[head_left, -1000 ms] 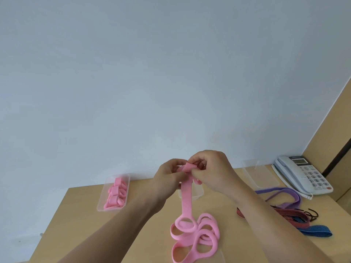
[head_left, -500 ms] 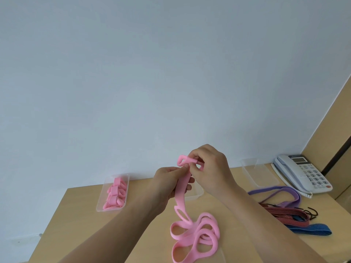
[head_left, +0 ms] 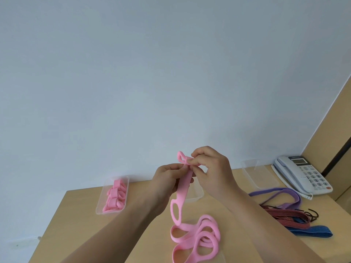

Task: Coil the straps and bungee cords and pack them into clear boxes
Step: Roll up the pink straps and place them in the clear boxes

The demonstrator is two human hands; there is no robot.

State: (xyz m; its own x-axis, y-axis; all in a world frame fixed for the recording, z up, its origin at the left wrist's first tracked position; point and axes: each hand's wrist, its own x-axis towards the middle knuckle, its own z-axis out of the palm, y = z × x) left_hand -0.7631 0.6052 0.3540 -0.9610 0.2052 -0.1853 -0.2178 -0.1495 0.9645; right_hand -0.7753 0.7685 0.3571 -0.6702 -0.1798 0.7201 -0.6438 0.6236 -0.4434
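Observation:
A long pink looped strap [head_left: 183, 188] hangs from both hands above the wooden table [head_left: 76, 215]; its lower loops pile on the table near the front edge. My left hand [head_left: 167, 185] pinches the strap just below its top end. My right hand [head_left: 210, 169] pinches the top end, where a small loop sticks up to the left. A clear box [head_left: 197, 194] stands on the table behind the hands, mostly hidden. At the left a clear box [head_left: 100, 207] holds several coiled pink straps.
At the back right stands another clear box [head_left: 256, 175], and beside it a grey desk phone [head_left: 303, 173]. A purple strap [head_left: 275, 193], red bungee cords with black hooks [head_left: 284, 215] and a blue cord [head_left: 313, 230] lie at the right. A wooden panel rises at the far right.
Both hands have lifted the strap's top end higher. A small loop now sticks up at the top, and more of the strap hangs stretched below the hands.

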